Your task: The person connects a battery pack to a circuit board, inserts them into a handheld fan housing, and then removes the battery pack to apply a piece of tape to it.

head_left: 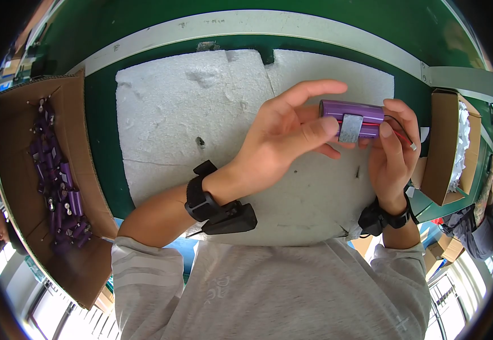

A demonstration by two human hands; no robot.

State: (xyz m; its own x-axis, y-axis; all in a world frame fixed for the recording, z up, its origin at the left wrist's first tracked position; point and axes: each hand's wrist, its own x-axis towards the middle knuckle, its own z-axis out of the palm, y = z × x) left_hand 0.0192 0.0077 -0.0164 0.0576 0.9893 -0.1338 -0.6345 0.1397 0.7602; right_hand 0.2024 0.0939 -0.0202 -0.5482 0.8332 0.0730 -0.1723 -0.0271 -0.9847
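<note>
A purple battery pack made of cylindrical cells lies crosswise between my hands, raised over the white foam board. A grey patch sits on its middle, and thin red and black wires end in a small white connector at its right end. My left hand grips the pack's left end, thumb on the near side and index finger stretched out beyond it. With thumb and fingers, my right hand pinches the right end near the wires. Black straps with small boxes circle both wrists.
On the left stands an open cardboard box with several purple battery packs. A smaller cardboard box at the right holds white pieces. Behind the foam, a pale metal rail crosses the green table. Other people appear at both outer edges.
</note>
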